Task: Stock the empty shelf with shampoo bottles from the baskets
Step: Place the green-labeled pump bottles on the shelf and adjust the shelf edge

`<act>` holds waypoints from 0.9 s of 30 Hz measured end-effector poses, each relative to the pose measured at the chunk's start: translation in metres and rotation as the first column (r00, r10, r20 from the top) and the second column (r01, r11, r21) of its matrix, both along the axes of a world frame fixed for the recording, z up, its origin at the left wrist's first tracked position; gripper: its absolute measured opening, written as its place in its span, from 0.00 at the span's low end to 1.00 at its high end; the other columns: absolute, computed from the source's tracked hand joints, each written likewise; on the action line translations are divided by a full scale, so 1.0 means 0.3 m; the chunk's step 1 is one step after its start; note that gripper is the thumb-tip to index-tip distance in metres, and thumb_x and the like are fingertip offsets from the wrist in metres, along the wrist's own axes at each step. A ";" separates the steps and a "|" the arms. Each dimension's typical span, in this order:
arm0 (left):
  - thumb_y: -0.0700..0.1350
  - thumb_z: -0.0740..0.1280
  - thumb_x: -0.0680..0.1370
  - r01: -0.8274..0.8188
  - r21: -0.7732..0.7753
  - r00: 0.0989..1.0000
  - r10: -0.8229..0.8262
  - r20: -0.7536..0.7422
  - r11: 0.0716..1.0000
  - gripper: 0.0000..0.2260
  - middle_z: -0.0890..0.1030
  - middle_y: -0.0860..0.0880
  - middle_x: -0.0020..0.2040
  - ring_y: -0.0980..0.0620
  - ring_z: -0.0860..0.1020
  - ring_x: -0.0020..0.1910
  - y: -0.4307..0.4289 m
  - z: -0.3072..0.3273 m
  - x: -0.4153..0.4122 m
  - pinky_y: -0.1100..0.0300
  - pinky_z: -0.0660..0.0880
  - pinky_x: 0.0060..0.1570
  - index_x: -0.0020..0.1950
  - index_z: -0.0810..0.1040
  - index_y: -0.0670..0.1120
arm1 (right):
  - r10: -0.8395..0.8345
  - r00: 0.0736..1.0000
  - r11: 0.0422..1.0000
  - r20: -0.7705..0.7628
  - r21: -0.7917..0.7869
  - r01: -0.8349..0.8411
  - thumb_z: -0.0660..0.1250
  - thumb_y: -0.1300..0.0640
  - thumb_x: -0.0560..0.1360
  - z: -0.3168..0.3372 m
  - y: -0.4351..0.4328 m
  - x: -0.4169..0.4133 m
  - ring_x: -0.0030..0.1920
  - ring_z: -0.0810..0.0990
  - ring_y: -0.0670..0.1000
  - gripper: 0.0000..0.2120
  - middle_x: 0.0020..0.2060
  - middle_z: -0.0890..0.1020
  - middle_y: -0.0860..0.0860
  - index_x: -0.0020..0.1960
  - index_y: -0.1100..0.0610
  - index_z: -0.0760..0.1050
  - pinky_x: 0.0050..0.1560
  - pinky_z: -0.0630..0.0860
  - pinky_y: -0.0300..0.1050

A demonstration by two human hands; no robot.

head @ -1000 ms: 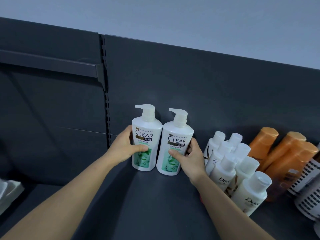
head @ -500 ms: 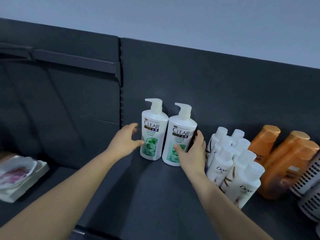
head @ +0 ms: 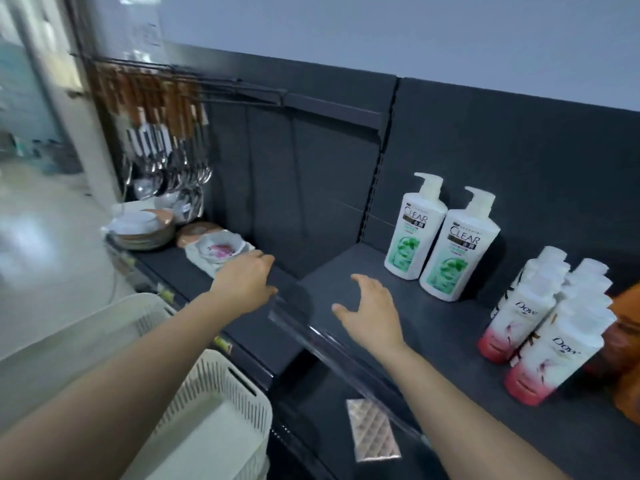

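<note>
Two white Clear pump bottles, the left one (head: 414, 233) and the right one (head: 453, 249), stand side by side at the back of the dark shelf (head: 433, 327). Several white-and-pink Dove bottles (head: 540, 323) stand in rows to their right, with orange bottles (head: 627, 337) at the frame's right edge. My left hand (head: 247, 282) hovers empty over the shelf's left end, fingers apart. My right hand (head: 370, 306) hangs empty above the shelf's front, well left of the Clear bottles. A white slatted basket (head: 214, 407) sits at the lower left.
Stacked plates and a flowered dish (head: 220, 249) sit on the lower shelf section to the left. Spoons and ladles (head: 166, 147) hang from a rail above them. A clear plastic strip (head: 332, 344) runs along the shelf's front edge. A quilted pad (head: 372, 431) lies below.
Both hands have let go of the two Clear bottles and drawn back to the left and toward me. The view has swung left, bringing the basket and dishes into sight.
</note>
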State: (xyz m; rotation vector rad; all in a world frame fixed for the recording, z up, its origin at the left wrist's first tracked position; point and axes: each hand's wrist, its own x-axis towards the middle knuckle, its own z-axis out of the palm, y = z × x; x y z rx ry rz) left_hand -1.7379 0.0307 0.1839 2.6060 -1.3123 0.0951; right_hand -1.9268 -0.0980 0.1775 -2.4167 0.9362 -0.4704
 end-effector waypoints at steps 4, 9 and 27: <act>0.52 0.69 0.75 -0.136 0.122 0.991 0.135 0.019 0.983 0.21 0.75 0.46 0.60 0.43 0.75 0.60 0.275 -0.051 0.014 0.49 0.74 0.55 0.64 0.72 0.45 | 0.165 0.983 0.986 -0.082 0.007 -0.165 0.69 0.47 0.75 -0.047 0.188 0.087 0.71 0.67 0.54 0.31 0.71 0.70 0.52 0.74 0.54 0.64 0.67 0.67 0.49; 0.53 0.70 0.75 -0.275 0.210 0.961 0.276 0.025 0.938 0.22 0.76 0.46 0.61 0.45 0.76 0.60 0.590 -0.118 0.063 0.51 0.74 0.55 0.65 0.72 0.45 | 0.322 0.931 0.946 -0.172 0.028 -0.323 0.68 0.45 0.75 -0.118 0.427 0.204 0.71 0.67 0.54 0.31 0.70 0.71 0.51 0.74 0.52 0.64 0.66 0.68 0.50; 0.52 0.67 0.76 -0.317 0.340 0.932 0.358 -0.064 0.886 0.16 0.78 0.47 0.55 0.48 0.77 0.53 1.168 -0.374 0.376 0.55 0.75 0.47 0.61 0.75 0.46 | 0.452 0.824 0.892 -0.341 0.146 -0.428 0.70 0.46 0.74 -0.339 0.992 0.642 0.67 0.71 0.56 0.27 0.66 0.75 0.53 0.69 0.54 0.69 0.62 0.71 0.50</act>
